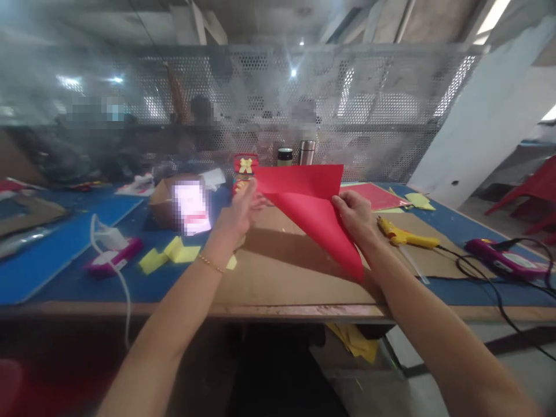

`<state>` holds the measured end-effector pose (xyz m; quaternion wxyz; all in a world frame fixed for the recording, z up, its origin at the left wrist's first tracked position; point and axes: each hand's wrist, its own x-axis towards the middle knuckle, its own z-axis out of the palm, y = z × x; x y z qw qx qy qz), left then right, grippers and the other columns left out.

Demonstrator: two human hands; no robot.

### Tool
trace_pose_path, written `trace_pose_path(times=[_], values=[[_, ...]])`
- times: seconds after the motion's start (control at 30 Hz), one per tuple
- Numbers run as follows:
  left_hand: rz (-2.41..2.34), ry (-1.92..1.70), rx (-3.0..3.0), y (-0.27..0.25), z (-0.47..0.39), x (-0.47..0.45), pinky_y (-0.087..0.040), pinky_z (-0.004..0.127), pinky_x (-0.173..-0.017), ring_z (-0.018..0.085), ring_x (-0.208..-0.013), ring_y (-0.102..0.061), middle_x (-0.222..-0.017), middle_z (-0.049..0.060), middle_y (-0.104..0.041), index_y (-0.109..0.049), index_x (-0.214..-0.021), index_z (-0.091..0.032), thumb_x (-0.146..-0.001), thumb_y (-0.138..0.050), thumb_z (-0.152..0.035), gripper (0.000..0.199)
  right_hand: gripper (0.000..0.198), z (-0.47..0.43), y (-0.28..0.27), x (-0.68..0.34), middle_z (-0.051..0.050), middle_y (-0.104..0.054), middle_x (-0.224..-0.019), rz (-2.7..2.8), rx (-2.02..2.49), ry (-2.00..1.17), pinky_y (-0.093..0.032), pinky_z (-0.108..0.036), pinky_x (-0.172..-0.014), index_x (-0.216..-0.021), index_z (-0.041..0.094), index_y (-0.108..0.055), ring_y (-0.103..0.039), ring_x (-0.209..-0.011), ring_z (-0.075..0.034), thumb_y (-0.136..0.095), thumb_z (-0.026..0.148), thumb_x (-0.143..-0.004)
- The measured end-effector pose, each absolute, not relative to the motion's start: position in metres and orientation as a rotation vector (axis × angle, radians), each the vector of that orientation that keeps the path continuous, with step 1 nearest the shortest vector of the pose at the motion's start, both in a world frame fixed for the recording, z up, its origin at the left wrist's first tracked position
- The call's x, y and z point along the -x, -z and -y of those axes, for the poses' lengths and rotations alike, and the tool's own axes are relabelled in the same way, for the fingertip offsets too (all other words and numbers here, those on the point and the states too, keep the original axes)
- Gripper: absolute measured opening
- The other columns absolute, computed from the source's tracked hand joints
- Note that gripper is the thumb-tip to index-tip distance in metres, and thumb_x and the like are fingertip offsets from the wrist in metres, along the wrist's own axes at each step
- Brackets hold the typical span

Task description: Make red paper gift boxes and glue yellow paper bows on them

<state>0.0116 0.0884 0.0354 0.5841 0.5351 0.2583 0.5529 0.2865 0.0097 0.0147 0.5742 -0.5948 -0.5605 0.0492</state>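
A large red paper sheet (308, 202) is raised above a brown cardboard sheet (278, 278), its upper part standing up and its lower part curling down to a corner at the right. My right hand (354, 211) pinches the sheet's right edge between thumb and fingers. At the left edge, my left hand (245, 211) is closed on the same sheet, thumb upward, with some fingers partly hidden. Just behind the left hand sits a small red box with a yellow bow (246, 164).
On the right lie a yellow glue gun (408, 236), more red sheets (376, 197) and a purple power strip (506, 259). A lit phone (191, 208) leans on the left, near yellow paper scraps (171, 256). A steel flask (306, 153) stands before the perforated screen (369, 116).
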Motion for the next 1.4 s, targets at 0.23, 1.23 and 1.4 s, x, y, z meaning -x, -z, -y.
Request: trace_pose_path(times=[0.23,1.23,1.4], values=[[-0.337,-1.057,-0.911,-0.036,-0.033,-0.046,-0.058,0.044,-0.098,0.025,-0.104,-0.072,-0.104,0.008,-0.076,-0.072,-0.107,-0.018,-0.068,-0.096,-0.035,0.049,0.021,-0.005,-0.013,-0.281,0.001,-0.061,-0.065,1.208,1.277,-0.073,-0.047,-0.034,-0.065,-0.072,0.024,-0.060,-0.054,-0.063,-0.017,-0.064,0.044,-0.080],[-0.603,-1.539,-2.520,-0.093,-0.023,0.034,-0.053,0.040,-0.093,0.021,-0.095,-0.066,-0.094,0.004,-0.075,-0.080,-0.084,-0.026,-0.089,-0.076,-0.044,0.019,0.018,0.074,-0.072,-0.285,-0.001,-0.068,-0.070,1.714,0.814,0.799,-0.043,-0.037,-0.073,-0.082,0.026,-0.060,-0.057,-0.069,-0.018,-0.063,0.029,-0.100],[-0.492,-1.378,-2.790,-0.037,-0.012,0.053,-0.050,0.043,-0.093,0.022,-0.095,-0.062,-0.097,0.006,-0.075,-0.082,-0.100,-0.030,-0.105,-0.052,-0.046,0.034,0.011,0.103,-0.013,-0.292,-0.004,-0.078,-0.089,2.111,0.831,0.633,-0.045,-0.037,-0.074,-0.102,0.027,-0.065,-0.067,-0.081,-0.020,-0.058,0.019,-0.102]])
